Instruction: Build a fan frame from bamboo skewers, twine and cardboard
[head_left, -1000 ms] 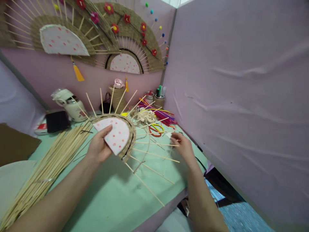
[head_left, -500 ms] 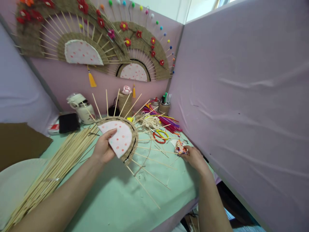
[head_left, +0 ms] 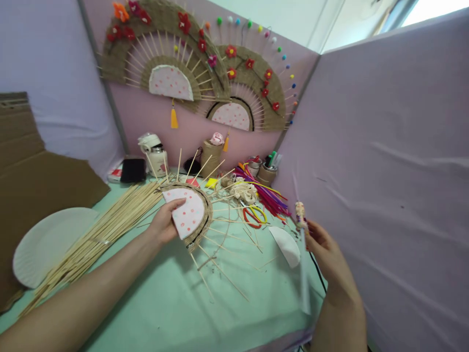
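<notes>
My left hand [head_left: 166,222] grips a fan [head_left: 188,212] by its half-round centre, thumb on top and the other fingers hidden beneath. The centre is white with pink dots, edged in twine and a black line, and thin wooden sticks spread out from it. At the right, my right hand [head_left: 326,249] is closed around a glue gun [head_left: 300,215] in a patterned cover. A long whitish glue stick [head_left: 305,283], blurred, points down from it, and a black cord [head_left: 318,271] runs beside it. A white half-circle piece [head_left: 286,246] lies on the table just left of this hand.
Scissors [head_left: 253,216], off-white cord [head_left: 245,189] and purple pipe cleaners [head_left: 269,195] lie beyond the fan. A bundle of sticks [head_left: 98,239], a paper plate [head_left: 47,244] and cardboard [head_left: 47,181] are at left. Finished fans [head_left: 164,80] hang on the back panel.
My right hand has lifted the glue gun off the table, uncovering the white half-circle piece. The view has swung left; my left hand still holds the fan.
</notes>
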The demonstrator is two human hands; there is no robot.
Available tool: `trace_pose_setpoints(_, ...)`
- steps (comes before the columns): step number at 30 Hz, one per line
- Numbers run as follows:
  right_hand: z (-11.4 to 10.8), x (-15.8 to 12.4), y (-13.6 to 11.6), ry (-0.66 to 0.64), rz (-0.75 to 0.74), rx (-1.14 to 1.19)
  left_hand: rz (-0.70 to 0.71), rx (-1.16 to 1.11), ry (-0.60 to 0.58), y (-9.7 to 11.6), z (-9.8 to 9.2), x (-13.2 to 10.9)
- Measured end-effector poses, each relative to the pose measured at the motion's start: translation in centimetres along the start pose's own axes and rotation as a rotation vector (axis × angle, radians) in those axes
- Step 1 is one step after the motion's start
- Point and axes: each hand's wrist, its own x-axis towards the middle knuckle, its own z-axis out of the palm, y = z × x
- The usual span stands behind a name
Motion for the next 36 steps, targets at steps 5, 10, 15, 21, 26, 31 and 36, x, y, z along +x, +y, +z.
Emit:
trace_pose_setpoints(5, 3.7, 1.8, -2.9, -0.197, 0.124, 0.514, 0.021, -0.003, 0.057, -0.4, -1.8, -1.0)
trace_pose_setpoints(10, 8.8, 3.8, -4.9, -0.489, 0.137, 0.354, 0.031, -0.028, 0.096, -1.4, -3.1, -1.1)
trace_pose_setpoints(15, 12.1, 4.8, -5.8, -0.447, 0.012, -0.067, 0.014, -0.038, 0.102, -2.0, -3.9, -1.2)
trace_pose_setpoints(21, 13.0, 5.3, -6.2, -0.557, -0.268, -0.227, -0.016, -0.052, 0.126, -2.1, -3.9, -1.4)
trace_pose_setpoints(26, 13.2, 7.0, -7.5, -0.597, -0.322, -0.401, -0.016, -0.084, 0.124, -2.1, -3.7, -1.6)
trace_pose_setpoints(31, 14.2, 9.3, -8.5, -0.724, -0.191, -0.494, -0.007, -0.109, 0.141, -1.7, -4.0, -1.4)
trace_pose_setpoints(36, 14.9, 10.7, -8.7, -0.770, -0.058, -0.398, 0.054, -0.119, 0.157, -0.8, -4.7, -0.7)
